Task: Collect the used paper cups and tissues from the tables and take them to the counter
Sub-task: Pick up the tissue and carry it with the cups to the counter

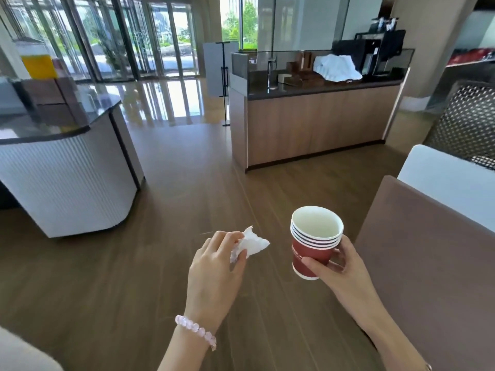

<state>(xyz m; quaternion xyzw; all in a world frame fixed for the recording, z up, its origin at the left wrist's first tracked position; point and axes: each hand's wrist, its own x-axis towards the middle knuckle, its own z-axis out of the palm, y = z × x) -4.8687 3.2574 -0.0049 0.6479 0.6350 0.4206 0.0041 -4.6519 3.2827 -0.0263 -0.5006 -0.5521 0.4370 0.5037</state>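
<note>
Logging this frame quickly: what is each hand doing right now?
Left hand: fingers pinch a crumpled white paper tissue.
Right hand: fingers grip a nested stack of red paper cups.

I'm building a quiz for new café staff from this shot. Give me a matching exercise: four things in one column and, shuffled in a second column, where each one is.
Things
1. stack of paper cups
2. tissue
3. bead bracelet
4. white cloth

Places
A. round the left wrist
B. lying on the wooden counter
C. gripped by the right hand
D. pinched by the left hand

Pairs: 1-C, 2-D, 3-A, 4-B
</note>
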